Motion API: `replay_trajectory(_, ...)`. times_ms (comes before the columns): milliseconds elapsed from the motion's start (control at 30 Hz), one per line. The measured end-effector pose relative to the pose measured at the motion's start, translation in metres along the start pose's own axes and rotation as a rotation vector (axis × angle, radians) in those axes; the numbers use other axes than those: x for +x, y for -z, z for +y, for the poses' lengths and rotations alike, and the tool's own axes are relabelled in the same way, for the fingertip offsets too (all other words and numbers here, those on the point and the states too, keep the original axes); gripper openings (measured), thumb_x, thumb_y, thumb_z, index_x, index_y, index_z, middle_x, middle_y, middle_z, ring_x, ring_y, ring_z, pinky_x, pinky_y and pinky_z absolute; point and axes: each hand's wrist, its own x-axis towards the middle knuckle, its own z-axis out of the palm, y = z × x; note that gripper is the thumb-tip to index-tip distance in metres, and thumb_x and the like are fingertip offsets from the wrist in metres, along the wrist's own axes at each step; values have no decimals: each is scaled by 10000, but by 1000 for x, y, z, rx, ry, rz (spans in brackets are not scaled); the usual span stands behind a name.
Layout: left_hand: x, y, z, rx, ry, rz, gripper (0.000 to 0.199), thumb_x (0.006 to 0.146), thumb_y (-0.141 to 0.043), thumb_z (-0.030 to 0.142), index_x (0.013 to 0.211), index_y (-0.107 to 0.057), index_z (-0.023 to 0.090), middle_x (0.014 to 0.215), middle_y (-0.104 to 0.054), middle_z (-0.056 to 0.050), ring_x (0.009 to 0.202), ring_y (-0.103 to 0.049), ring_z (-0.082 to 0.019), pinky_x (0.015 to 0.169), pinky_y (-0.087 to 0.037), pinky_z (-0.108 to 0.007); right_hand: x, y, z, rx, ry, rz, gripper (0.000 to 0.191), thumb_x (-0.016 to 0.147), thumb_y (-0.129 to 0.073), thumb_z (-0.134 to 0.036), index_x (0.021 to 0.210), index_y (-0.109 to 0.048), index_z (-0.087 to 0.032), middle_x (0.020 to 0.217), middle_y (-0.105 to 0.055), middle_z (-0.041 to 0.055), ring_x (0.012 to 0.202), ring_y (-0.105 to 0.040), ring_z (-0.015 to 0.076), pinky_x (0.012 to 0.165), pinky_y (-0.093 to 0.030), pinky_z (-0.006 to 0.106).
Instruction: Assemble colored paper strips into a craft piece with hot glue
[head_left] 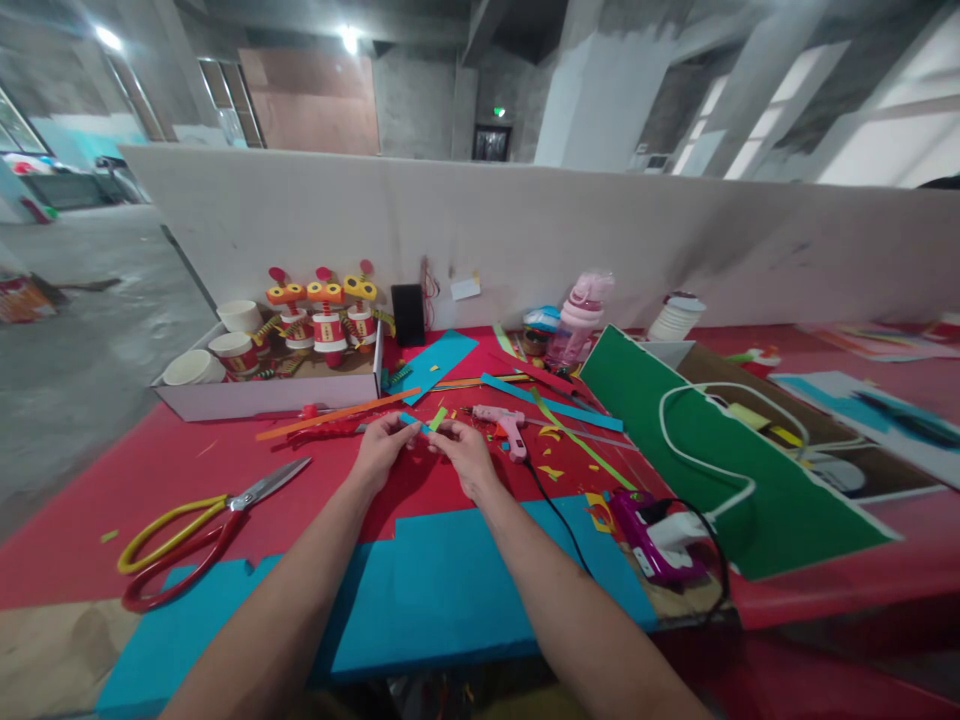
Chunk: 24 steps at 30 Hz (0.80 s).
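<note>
Both hands meet over the red tabletop, pinching a small blue paper strip [415, 423] between them. My left hand [384, 447] has thumb and fingers closed on its left end. At the other end, my right hand [466, 455] grips it with bent fingers. A short green paper strip [439, 418] sticks up beside the right fingertips; whether it is joined to the blue one I cannot tell. Just right of my right hand lies a pink glue gun [504, 428]. To the left are large scissors [217, 535] with one yellow and one red handle, blades slightly apart.
A shallow box [270, 402] at the back left holds paper cups and several cup figures [328, 325]. Blue card [480, 590] covers the front edge. A purple power strip [656, 540], a green board [705, 470] and a pink bottle [581, 320] stand right. Paper scraps lie about.
</note>
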Motion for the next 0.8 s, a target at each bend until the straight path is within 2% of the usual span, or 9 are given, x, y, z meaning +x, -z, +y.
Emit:
replay_trajectory(133,0,0,0,-26,-4,7,235,691,-693,367,693,-618,144,555,-563,6,521,-490,-92,556,-387,-218,-1,0,-2,-46,22,53,254,573,-746,-326,725,-621,-165,651,-634,-16,643,-627,147,658,-507,278)
replay_trajectory(267,0,-4,1,-56,80,-52,275,639,-736,355,785,-657,136,660,-626,-21,588,-546,-107,579,-412,-219,0,-2,0,37,60,27,288,576,-746,-318,788,-620,-171,718,-650,-4,664,-636,152,711,-527,318)
replay_trajectory(367,1,-4,-3,-51,98,-86,269,629,-746,347,774,-663,136,677,-642,-26,603,-561,-111,578,-415,-213,0,-3,3,57,86,-21,290,579,-747,-323,791,-613,-177,721,-650,0,661,-639,158,724,-540,342)
replay_trajectory(500,2,-1,-8,-40,81,-64,241,653,-732,348,748,-667,136,676,-644,-22,588,-551,-103,580,-413,-212,-2,-3,3,60,68,-55,282,594,-744,-307,799,-606,-172,717,-652,-4,644,-646,153,736,-549,347)
replay_trajectory(667,1,-1,-5,-13,52,-42,222,679,-714,340,707,-660,126,607,-602,-7,560,-514,-89,567,-401,-205,-2,-4,1,64,33,-32,291,595,-748,-321,787,-613,-149,693,-648,2,638,-650,148,761,-550,357)
replay_trajectory(800,-1,-4,-2,-56,94,-60,224,652,-733,330,710,-654,129,594,-593,0,543,-505,-86,552,-401,-207,0,-3,2,64,53,2,304,587,-753,-355,768,-603,-160,694,-642,-4,660,-653,148,757,-556,356)
